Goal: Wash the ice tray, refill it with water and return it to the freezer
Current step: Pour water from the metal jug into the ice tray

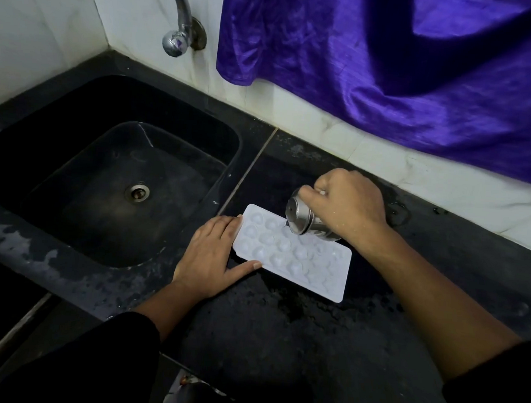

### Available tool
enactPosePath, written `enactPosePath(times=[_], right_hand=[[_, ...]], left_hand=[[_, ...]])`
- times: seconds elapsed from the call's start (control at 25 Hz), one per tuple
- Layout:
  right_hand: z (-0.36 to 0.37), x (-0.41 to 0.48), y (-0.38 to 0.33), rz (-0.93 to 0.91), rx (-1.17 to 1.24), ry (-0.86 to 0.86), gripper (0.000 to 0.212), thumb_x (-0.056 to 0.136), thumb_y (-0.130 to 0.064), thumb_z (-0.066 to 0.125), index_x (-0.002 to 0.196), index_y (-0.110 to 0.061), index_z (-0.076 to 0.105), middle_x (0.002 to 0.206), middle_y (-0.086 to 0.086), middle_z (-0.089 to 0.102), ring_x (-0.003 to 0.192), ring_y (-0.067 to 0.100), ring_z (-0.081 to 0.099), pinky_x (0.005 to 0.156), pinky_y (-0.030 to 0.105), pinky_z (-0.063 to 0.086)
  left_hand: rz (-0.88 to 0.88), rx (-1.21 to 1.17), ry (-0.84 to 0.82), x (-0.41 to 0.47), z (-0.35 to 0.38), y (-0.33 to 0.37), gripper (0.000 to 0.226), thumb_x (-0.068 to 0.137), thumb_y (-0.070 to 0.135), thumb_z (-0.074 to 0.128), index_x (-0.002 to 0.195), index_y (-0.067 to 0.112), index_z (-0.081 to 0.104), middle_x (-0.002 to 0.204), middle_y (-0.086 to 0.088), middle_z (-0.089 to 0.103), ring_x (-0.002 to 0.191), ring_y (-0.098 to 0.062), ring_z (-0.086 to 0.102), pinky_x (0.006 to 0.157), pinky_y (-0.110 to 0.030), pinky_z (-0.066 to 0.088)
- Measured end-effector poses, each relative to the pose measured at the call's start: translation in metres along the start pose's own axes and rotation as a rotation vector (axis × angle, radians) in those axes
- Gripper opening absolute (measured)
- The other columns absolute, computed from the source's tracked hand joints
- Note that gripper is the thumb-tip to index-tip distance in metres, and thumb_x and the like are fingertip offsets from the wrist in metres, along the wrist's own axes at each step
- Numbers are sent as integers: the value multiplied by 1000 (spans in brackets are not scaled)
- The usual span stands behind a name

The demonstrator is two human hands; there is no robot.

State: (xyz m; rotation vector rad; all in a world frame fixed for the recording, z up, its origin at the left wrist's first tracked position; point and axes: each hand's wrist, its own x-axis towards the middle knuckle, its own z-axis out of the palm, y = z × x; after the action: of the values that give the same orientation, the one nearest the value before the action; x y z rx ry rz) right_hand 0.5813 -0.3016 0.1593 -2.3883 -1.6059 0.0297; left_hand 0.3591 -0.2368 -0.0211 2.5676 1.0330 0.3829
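A white ice tray (295, 254) with several round cups lies flat on the black counter, just right of the sink. My left hand (210, 254) rests on the counter against the tray's left end, fingers straight and thumb along its near edge. My right hand (345, 204) grips a small steel cup (304, 218) tipped over the tray's far edge, mouth down toward the cups. Whether water is flowing is hard to tell.
A black sink (108, 170) with a metal drain (137, 192) lies to the left. A chrome tap (174, 13) juts from the tiled wall above it. A purple cloth (396, 62) hangs over the wall behind the wet counter (295, 331).
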Motion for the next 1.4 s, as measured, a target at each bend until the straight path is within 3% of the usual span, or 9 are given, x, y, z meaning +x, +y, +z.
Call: enactPosePath(times=[0.28,0.36,0.56,0.68,0.8,0.92,1.0,1.2,1.4], right_hand=[[-4,-18,56,358,860,79,47,92,-27,72,64,6,53,55,7,38,51,19,35,51,26,30],[-8,-29,66,461,1071,111,34,94,-25,69,69,-5,59,51,-1,36,45,12,30,45,23,25],[-26,-42,75,523,1425,214,43,97,-23,61,56,-22,50,43,-9,35,37,6,29,42,23,20],[-30,-38,71,453,1190,203,45,96,-21,66,52,-18,58,47,-2,39,43,10,34,45,25,27],[-22,-30,65,257,724,122,48,91,-28,71,55,0,55,52,17,44,49,21,42,54,33,36],[-11,-23,48,118,192,39,51,89,-36,66,52,-7,47,47,7,40,45,20,41,49,31,30],[-7,-21,35,54,36,9,50,90,-39,63,52,-9,50,46,2,44,45,21,48,47,28,26],[-4,-17,23,-8,-106,-14,47,92,-42,58,58,-10,60,49,3,53,49,22,54,47,28,29],[-8,-20,52,131,146,46,51,89,-38,66,53,-5,49,49,11,44,46,20,43,50,33,32]], left_hand=[[-6,-2,-4,0,0,0,101,89,87,41,160,15,32,159,-1,41,149,-22,34,123,-45,30],[-11,5,-16,1,0,-1,102,88,88,40,161,16,30,161,-1,39,150,-21,32,124,-45,29],[-15,17,-25,1,1,-2,103,89,87,40,161,16,28,161,-2,38,150,-22,31,124,-46,28],[-13,18,-27,1,1,-1,103,89,88,39,161,16,29,161,-3,39,150,-23,32,124,-46,28],[-11,20,-22,1,1,-1,102,89,87,39,161,16,29,161,-3,39,150,-22,32,124,-45,28],[-8,14,-19,1,2,-1,102,89,87,39,161,16,29,161,-1,39,150,-21,32,124,-45,28],[-5,7,-14,1,2,-1,101,89,87,40,160,16,30,160,0,40,149,-21,33,123,-45,29],[1,-3,4,0,1,0,100,89,85,43,159,15,33,158,-1,42,148,-22,35,123,-45,31],[6,-2,12,-1,1,0,99,89,85,43,159,16,34,158,0,42,147,-20,35,123,-44,30]])
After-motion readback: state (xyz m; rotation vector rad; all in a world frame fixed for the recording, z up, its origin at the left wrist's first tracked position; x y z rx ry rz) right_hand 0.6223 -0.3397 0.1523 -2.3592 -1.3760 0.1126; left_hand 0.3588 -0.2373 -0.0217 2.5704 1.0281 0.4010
